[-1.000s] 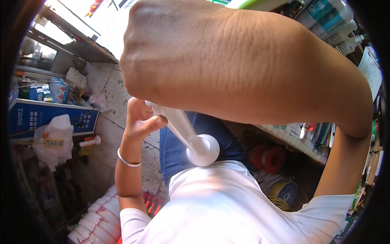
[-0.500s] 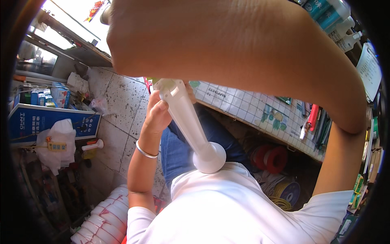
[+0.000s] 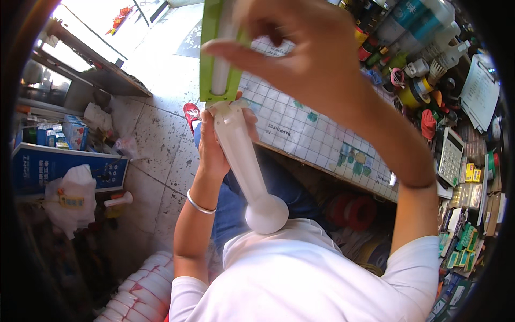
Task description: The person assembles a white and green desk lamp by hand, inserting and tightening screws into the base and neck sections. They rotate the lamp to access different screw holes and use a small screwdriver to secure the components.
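A desk lamp with a white stem [image 3: 241, 155] and a green head [image 3: 211, 59] stretches up from my waist. Its round white base [image 3: 266, 214] rests against my shirt and lap. My left hand [image 3: 214, 153], with a silvery bangle at its wrist, is wrapped round the top of the stem, just below the head. A whitish tube runs along the green head. In front of that head, close to the camera, hovers my right hand [image 3: 295, 48]. Its thumb stretches left across the green face, apart from the partly curled, blurred fingers. Whether it touches the lamp is unclear.
A table with a gridded cover [image 3: 316, 129] stands to my right. Behind it crowd bottles, a calculator [image 3: 450, 155], a clipboard [image 3: 476, 91] and small boxes. At left are a blue box [image 3: 70, 166] and a white plastic bag [image 3: 75, 198]. White wrapped rolls [image 3: 142, 290] lie lower left.
My right hand and forearm have drawn back to the right, uncovering the green head and the table's back. The lamp's base has shifted slightly left and down; my left hand still holds the stem.
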`<action>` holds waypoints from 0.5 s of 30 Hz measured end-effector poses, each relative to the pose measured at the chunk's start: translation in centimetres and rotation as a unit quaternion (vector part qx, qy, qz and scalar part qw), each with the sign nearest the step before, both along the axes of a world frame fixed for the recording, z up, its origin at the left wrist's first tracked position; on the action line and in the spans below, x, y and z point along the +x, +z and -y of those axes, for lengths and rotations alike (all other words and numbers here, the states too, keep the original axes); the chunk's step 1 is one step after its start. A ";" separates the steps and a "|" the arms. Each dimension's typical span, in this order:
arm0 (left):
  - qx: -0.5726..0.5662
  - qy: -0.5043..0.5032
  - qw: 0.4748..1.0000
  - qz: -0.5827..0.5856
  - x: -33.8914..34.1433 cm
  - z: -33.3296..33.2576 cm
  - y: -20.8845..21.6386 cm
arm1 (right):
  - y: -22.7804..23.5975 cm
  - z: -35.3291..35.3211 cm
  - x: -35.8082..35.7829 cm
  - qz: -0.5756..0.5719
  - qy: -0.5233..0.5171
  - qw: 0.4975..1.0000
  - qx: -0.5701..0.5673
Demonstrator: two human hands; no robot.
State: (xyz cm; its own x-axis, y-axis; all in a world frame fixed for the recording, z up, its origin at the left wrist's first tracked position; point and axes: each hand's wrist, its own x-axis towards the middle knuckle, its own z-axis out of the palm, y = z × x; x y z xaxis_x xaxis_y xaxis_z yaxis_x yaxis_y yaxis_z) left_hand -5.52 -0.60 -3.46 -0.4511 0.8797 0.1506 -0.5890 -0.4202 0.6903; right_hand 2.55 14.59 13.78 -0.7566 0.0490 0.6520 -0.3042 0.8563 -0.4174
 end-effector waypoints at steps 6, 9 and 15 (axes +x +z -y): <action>-0.029 -0.025 0.998 -0.046 1.0 -0.9 1.4 | -5.1 -1.6 -0.8 0.026 0.015 0.984 -0.176; -0.010 -0.033 0.998 -0.050 0.8 -0.8 1.3 | -3.4 -3.2 -2.0 0.140 0.173 0.949 -0.224; 0.032 -0.114 0.993 0.008 0.6 -1.9 0.9 | -0.3 -6.0 -4.3 0.322 0.296 0.880 -0.185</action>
State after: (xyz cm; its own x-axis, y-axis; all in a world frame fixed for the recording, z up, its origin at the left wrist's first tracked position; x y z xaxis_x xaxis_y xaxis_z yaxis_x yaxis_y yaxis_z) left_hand -4.97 1.32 -2.57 -0.2440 0.9481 0.2038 -0.6845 -0.3172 0.6563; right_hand -1.73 20.58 13.52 -0.9274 -0.3601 0.1009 -0.2500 0.3963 -0.8834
